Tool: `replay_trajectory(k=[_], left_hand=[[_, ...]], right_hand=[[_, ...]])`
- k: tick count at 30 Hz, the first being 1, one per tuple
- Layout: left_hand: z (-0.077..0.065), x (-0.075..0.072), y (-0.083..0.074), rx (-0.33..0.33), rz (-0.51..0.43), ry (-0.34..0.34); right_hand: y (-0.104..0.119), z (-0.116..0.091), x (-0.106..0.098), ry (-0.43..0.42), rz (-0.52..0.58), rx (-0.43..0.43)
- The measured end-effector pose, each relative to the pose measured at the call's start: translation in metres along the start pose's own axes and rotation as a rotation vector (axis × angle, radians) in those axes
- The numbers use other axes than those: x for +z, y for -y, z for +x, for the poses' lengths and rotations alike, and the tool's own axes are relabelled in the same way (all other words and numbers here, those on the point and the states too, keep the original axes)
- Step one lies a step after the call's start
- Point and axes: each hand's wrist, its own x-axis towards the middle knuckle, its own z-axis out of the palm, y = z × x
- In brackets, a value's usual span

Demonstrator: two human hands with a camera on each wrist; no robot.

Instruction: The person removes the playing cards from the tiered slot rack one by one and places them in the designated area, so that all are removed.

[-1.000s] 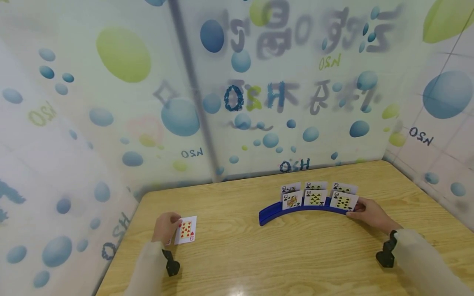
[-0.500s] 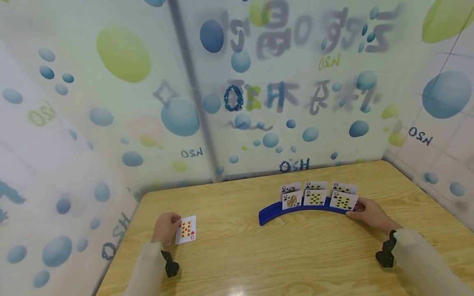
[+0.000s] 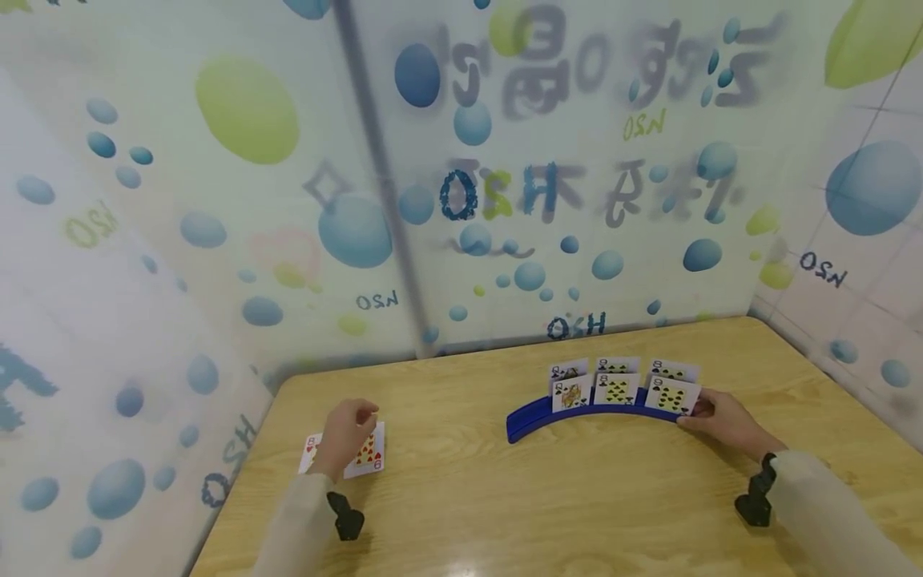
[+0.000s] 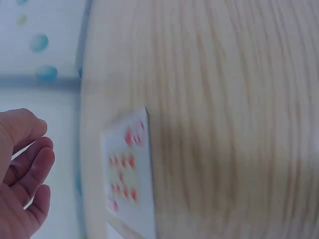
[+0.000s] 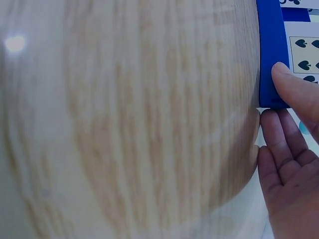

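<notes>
My left hand [image 3: 344, 437] hovers over two face-up red heart cards at the table's left, its fingers loosely curled and holding nothing. The nine of hearts [image 3: 371, 453] lies partly under it in the head view; an eight of hearts [image 3: 311, 450] shows on its other side. In the left wrist view the fingers stand apart from the nearest heart card [image 4: 127, 174]. At the right, my right hand [image 3: 724, 421] grips the end of a curved blue card holder [image 3: 530, 421], thumb on its front and fingers at its end. A nine of spades [image 3: 671, 396] stands beside that thumb.
The holder bears two rows of upright black cards, including a queen [image 3: 571, 394] and an eight [image 3: 616, 390]. Behind the wooden table [image 3: 461, 497] hangs a printed curtain [image 3: 505, 240], close to its back edge.
My left hand has let go of the heart cards, risen and shifted right, uncovering the eight of hearts. The right hand keeps its grip on the holder. The head view has shifted slightly.
</notes>
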Motion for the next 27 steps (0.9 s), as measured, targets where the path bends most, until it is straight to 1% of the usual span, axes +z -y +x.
replay_trajectory(k=[5, 7, 11, 14, 19, 22, 25, 27], left_hand=[[-0.001, 0.013, -0.033, 0.127, -0.023, -0.012], [-0.002, 0.017, -0.048, 0.173, -0.027, -0.006], [-0.005, 0.026, -0.077, 0.238, -0.051, 0.044], [-0.005, 0.034, -0.096, 0.290, -0.070, 0.083], [-0.003, 0.052, -0.121, 0.394, -0.093, 0.101], [-0.001, 0.063, -0.134, 0.420, -0.111, 0.109], [0.001, 0.074, -0.147, 0.413, -0.126, 0.119], [0.003, 0.080, -0.156, 0.395, -0.137, 0.123]], right_hand=[[-0.002, -0.002, 0.001, -0.004, -0.014, -0.001], [-0.002, -0.001, 0.001, -0.007, -0.015, -0.005], [-0.002, 0.000, 0.001, -0.005, -0.011, -0.006], [-0.002, 0.000, 0.001, -0.001, -0.007, -0.003], [-0.003, -0.001, 0.000, -0.007, -0.019, -0.003], [-0.004, -0.001, 0.000, -0.007, -0.028, -0.012], [-0.004, -0.001, 0.000, -0.007, -0.026, -0.021], [-0.003, 0.000, 0.000, -0.005, -0.020, -0.026]])
